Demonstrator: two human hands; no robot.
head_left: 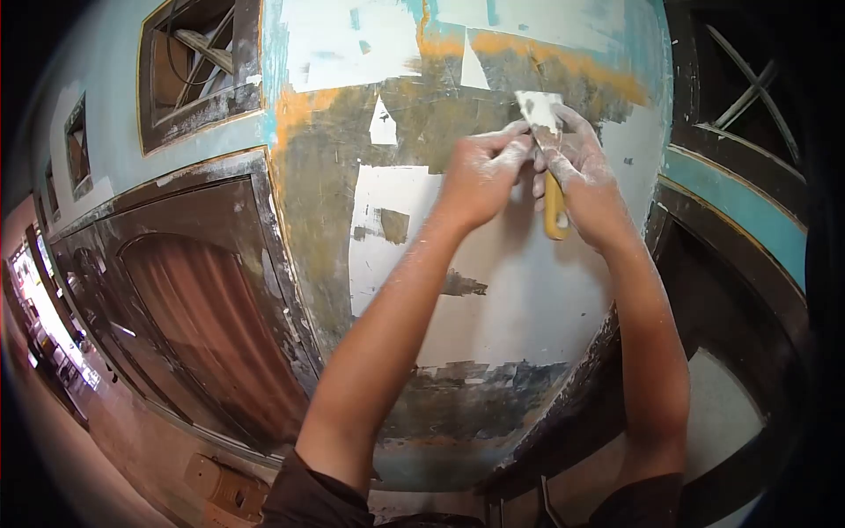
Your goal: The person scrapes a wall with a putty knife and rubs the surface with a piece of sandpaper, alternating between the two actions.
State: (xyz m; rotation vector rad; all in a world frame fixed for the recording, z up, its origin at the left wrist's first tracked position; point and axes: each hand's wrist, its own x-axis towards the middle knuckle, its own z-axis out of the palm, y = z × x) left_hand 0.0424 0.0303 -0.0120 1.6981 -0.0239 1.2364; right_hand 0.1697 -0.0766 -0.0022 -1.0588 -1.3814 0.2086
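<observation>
A putty knife (554, 211) with a yellow handle is upright in front of the wall, its white-smeared blade pointing up. My right hand (591, 180) is closed round it near where blade and handle meet. Beside it, my left hand (482, 176) has thumb and fingers pinched together by the knife's neck. What those left fingertips hold, if anything, is hidden. White powder or paste coats the fingers of both hands. Behind them, the wall (326, 185) carries white filler patches (519, 330) over a dark, scraped surface.
At left stands a dark door (189, 198) with a reddish curtain (207, 308) behind its arched panel. A framed opening (198, 66) sits above it. Dark woodwork (731, 273) borders the wall at right. A brown plastic stool (227, 488) is on the floor at lower left.
</observation>
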